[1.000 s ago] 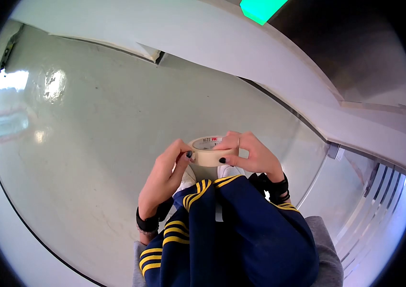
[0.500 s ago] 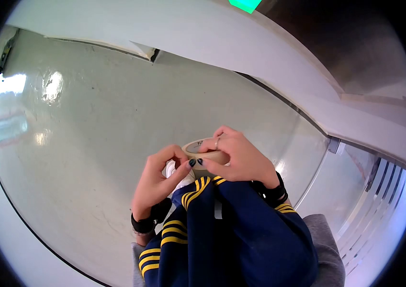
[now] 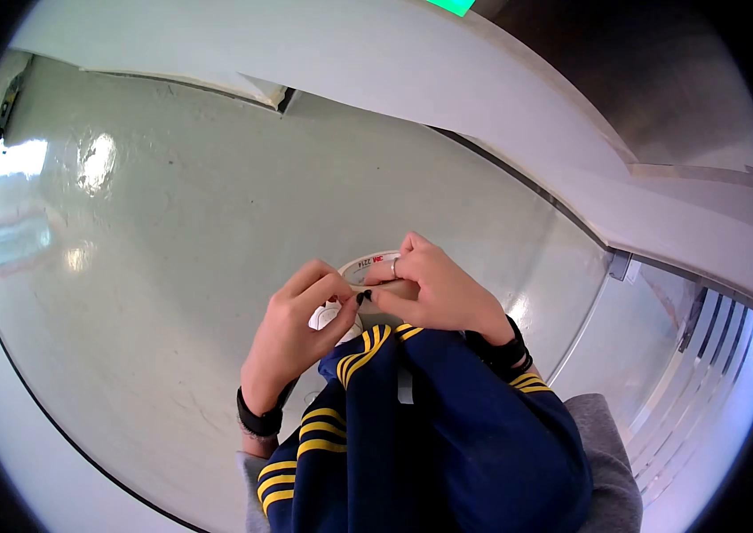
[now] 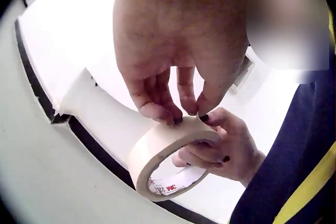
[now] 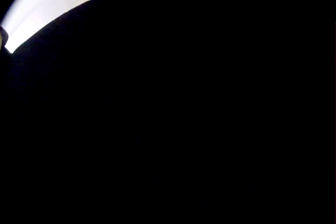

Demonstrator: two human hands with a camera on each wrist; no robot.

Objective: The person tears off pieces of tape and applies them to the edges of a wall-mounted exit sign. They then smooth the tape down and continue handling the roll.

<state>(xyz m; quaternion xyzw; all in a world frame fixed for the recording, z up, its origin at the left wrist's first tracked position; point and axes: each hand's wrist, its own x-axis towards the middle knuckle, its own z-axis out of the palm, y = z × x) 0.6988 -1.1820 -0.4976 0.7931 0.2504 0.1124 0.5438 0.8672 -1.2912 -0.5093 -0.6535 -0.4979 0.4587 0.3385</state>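
A roll of cream masking tape (image 3: pixel 366 266), with 3M 2214 printed inside its core, is held up between both hands over the knees. My right hand (image 3: pixel 447 291) grips the roll, its fingers inside the ring and its thumb on the outer face. With thumb and index fingertip, my left hand (image 3: pixel 292 324) pinches a small raised end of tape. In the left wrist view that end stands up beside the right thumb's dark nail, and the other left fingertips rest on the roll (image 4: pixel 157 145). Black cloth hides nearly all of the right wrist view.
Navy trousers (image 3: pixel 483 417) with yellow stripes lie below the hands, a white shoe (image 3: pixel 341 322) just under the roll. Around them spreads a glossy grey floor (image 3: pixel 217 213). A white wall panel (image 3: pixel 323 67) runs along the far side, and slatted bars (image 3: pixel 696 391) stand at the right.
The right hand has moved left along the roll, bringing its thumb beside the left thumb. The left hand has shifted slightly, its fingertips now pinching the tape's end.
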